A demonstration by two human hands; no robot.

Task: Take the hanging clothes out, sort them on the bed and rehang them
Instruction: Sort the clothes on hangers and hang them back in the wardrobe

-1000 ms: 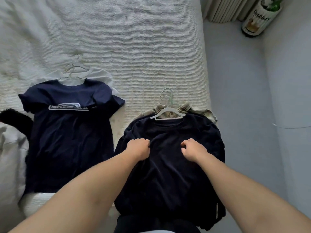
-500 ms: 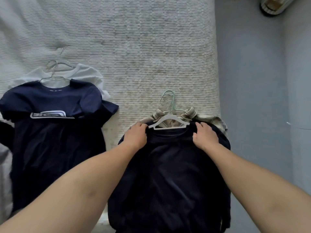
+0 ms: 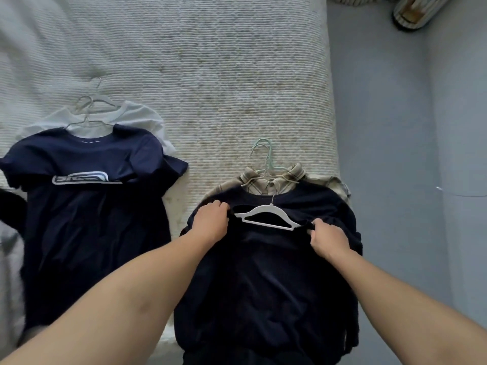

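Collar pulled down off the hanger
Both hands, left (image 3: 210, 222) and right (image 3: 328, 237), pinch the dark top (image 3: 266, 280) on the bed (image 3: 210, 75); since before, the white hanger (image 3: 266, 216) now lies exposed above its neckline.

A bed (image 3: 210, 61) fills most of the view, covered with a pale, ribbed bedspread (image 3: 184, 35) that shows faint yellowish marks near the middle. Its right edge runs straight from top to bottom. Beside it lies a grey-blue floor (image 3: 382, 127), smooth and plain. At the far right a surface of the same colour stands, maybe a wall (image 3: 461, 127). In the top right corner a blurred striped object (image 3: 411, 14) rests on the floor. The light is soft and even, like daylight.
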